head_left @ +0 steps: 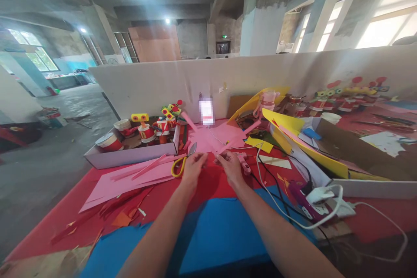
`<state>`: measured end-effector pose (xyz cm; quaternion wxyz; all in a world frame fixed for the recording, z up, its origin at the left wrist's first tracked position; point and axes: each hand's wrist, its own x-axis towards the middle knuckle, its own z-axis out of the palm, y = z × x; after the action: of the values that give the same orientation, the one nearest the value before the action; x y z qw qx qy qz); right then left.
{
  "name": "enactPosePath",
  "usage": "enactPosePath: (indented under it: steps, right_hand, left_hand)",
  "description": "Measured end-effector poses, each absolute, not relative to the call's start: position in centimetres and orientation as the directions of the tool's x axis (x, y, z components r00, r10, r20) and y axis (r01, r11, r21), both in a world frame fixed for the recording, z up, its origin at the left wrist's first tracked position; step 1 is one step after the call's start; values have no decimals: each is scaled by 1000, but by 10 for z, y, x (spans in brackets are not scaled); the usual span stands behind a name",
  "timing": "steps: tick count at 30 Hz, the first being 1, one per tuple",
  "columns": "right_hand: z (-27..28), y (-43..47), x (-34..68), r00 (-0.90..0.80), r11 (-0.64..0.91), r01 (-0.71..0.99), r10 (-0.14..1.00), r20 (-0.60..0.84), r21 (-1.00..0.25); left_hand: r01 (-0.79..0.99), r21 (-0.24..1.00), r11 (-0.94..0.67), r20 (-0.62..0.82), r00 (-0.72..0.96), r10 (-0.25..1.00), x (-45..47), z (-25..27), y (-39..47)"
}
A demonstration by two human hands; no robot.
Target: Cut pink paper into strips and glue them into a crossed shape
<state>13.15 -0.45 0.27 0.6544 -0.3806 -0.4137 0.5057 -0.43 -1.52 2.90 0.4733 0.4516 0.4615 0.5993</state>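
My left hand (195, 166) and my right hand (230, 166) are close together over the red table cover (213, 182). Both have thumb and fingers pinched; whatever lies between them is too small to make out. Just left of my left hand are scissors (179, 167) with yellow handles, their blades pointing away from me. A pink glue gun (244, 163) lies beside my right hand. Beyond my fingers spreads a pile of pink paper (224, 134). More pink paper sheets (124, 182) and cut strips lie to the left.
A white box (130, 158) at left holds paper-cup figures (146, 132). A lit phone (206, 112) leans against the white partition (156, 82). White cables and a power strip (306, 200) lie at right, before a large box (368, 187) with yellow card (309, 152). Blue material (221, 230) covers the near edge.
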Motion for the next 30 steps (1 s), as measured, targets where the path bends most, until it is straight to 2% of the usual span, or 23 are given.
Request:
enactPosePath:
  steps: [3,12,16,21,26,30]
  right_hand:
    - [0,-5,131,131,225,-275,972,196,-935]
    - [-7,-3,126,22,183,-231,983,183,-956]
    - [-4,-4,130,40,229,-150,973,225,-962]
    - [-3,-5,133,48,186,-88,982,182,-979]
    - [0,-7,134,78,191,7,979,191,-982]
    - [6,-7,139,95,200,-9,976,198,-980]
  left_hand:
    - [-120,986,-114,108,-61,992,14,19,-17]
    - [-147,985,-88,69,-133,989,2,10,-18]
    - [-108,988,-106,95,-109,990,2,16,-19]
    - [-108,989,-99,96,-33,995,3,15,-20]
    - [-109,989,-100,88,-108,990,5,16,-22]
    - [-90,990,-113,100,-135,986,6,20,-23]
